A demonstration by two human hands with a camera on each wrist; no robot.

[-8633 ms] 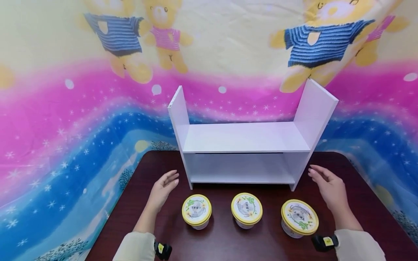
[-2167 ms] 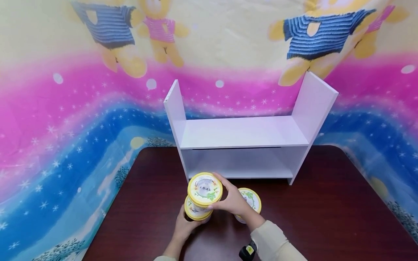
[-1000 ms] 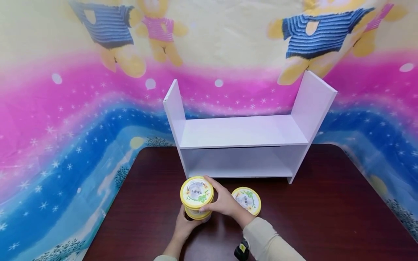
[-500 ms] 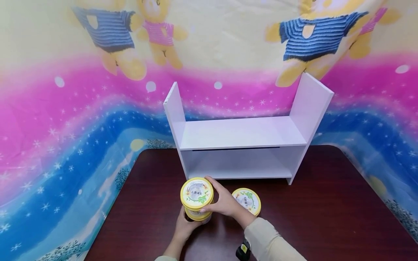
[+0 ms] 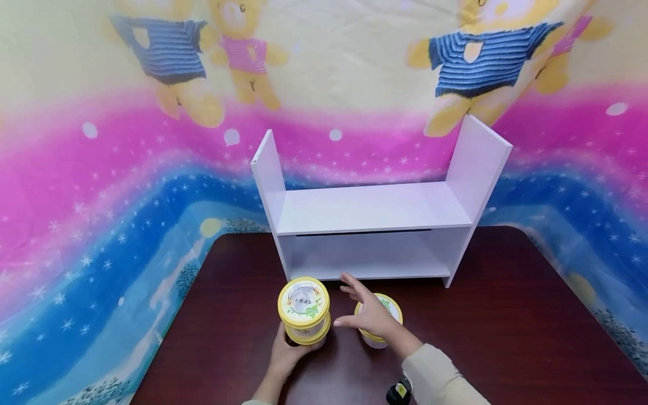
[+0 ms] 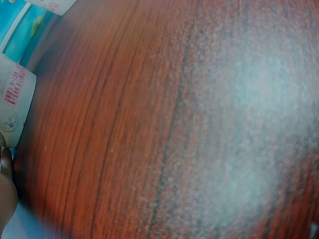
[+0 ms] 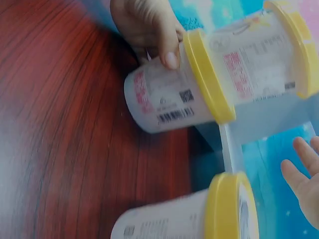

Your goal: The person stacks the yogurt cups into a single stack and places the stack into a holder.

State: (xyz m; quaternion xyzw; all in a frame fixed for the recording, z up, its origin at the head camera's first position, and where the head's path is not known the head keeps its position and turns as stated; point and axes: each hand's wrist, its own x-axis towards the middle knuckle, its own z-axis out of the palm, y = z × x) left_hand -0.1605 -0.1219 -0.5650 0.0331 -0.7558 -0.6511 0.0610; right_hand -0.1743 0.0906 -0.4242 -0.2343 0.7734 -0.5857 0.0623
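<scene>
Two white tubs with yellow lids stand stacked at the front left of the table. My left hand [image 5: 286,353] grips the lower tub [image 7: 167,94], its thumb along the side just under the lid. The upper tub [image 5: 304,302] sits on that lid, with no hand on it. My right hand [image 5: 372,315] is just right of the stack, fingers spread and holding nothing. Behind it a third tub [image 5: 376,337] stands on the table, partly hidden by the hand. In the left wrist view only a tub's printed side [image 6: 17,94] and a bit of the left hand show.
A white two-tier shelf [image 5: 374,208] with tall side panels stands behind the tubs on the dark wood table [image 5: 506,315]. A curtain [image 5: 354,67] printed with teddy bears hangs behind the table.
Over the last seconds my right hand has brought the right-hand tub onto the left one. Since half a second ago it has let go and moved right; my left hand stays on the lower tub.
</scene>
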